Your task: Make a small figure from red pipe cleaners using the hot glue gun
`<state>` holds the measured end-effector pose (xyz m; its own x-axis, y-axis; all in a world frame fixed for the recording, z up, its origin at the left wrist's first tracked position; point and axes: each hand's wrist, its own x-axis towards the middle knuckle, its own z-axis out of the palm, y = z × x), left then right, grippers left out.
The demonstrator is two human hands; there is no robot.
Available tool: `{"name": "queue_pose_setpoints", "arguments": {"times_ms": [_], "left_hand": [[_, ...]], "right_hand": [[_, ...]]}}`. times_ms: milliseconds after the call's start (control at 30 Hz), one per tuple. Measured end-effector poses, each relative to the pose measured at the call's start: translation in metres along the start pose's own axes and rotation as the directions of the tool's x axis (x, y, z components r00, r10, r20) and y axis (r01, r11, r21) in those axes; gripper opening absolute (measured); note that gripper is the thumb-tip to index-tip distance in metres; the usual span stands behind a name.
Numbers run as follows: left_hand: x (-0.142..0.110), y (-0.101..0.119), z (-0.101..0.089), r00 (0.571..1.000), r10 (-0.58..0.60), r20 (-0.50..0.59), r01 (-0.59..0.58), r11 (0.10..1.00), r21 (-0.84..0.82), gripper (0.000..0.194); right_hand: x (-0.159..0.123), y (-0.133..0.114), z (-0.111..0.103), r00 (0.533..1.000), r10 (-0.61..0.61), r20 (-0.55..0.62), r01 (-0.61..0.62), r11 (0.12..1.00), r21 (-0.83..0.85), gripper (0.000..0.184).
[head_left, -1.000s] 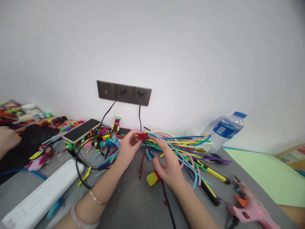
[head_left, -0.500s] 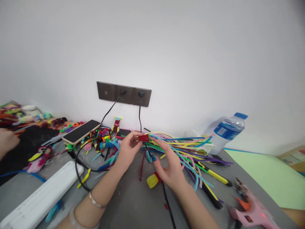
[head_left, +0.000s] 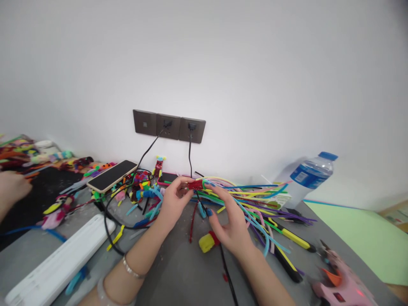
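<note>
My left hand [head_left: 172,204] pinches a short red tinsel pipe-cleaner piece [head_left: 195,185] with a green rim at its right end. Beside that green end is the index fingertip of my right hand [head_left: 232,225]; I cannot tell whether it touches. The right thumb and index finger are spread apart, with no object seen between them. Below the hands lie a dark red pipe cleaner [head_left: 193,225], a small light-blue piece [head_left: 202,210] and a yellow fuzzy piece with red [head_left: 208,242]. A black cable [head_left: 226,267] runs under my right hand.
Pipe cleaners [head_left: 255,199] are heaped behind and right of my hands. To the right are a water bottle [head_left: 310,176], cutters [head_left: 296,239] and a pink glue gun [head_left: 346,280]. Leftward lie a phone [head_left: 112,176], a white power strip [head_left: 60,263] and another person's hand [head_left: 12,189].
The whole view has shifted slightly, so things sit a little further right. My left hand keeps its pinch on the red piece, and the right hand stays beside it with fingers spread.
</note>
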<state>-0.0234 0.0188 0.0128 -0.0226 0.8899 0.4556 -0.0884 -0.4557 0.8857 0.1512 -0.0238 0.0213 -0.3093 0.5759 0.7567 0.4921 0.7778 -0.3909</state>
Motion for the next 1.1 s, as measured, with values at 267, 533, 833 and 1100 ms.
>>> {"name": "queue_pose_setpoints", "arguments": {"times_ms": [267, 533, 833, 1100], "left_hand": [[-0.0012, 0.0015, 0.0007, 1.000, -0.007, -0.008, 0.007, 1.000, 0.013, 0.018], [-0.0014, 0.0038, 0.0008, 1.000, -0.013, -0.002, 0.013, 1.000, 0.012, 0.020], [-0.0023, 0.0015, 0.0023, 1.000, -0.022, 0.002, 0.022, 1.000, 0.002, 0.020], [-0.0028, 0.0018, 0.0039, 1.000, -0.021, 0.015, 0.021, 1.000, 0.004, 0.021]], "right_hand": [[-0.0007, 0.0007, 0.0001, 0.999, -0.007, -0.051, 0.005, 1.000, -0.025, 0.060], [-0.0015, 0.0013, 0.0010, 0.999, -0.005, -0.054, 0.005, 1.000, -0.012, 0.057], [0.0000, -0.0005, 0.0001, 0.996, 0.007, -0.090, -0.008, 1.000, -0.011, 0.054], [0.0013, -0.0012, -0.0002, 0.995, 0.017, -0.098, -0.019, 1.000, -0.021, 0.050]]}}
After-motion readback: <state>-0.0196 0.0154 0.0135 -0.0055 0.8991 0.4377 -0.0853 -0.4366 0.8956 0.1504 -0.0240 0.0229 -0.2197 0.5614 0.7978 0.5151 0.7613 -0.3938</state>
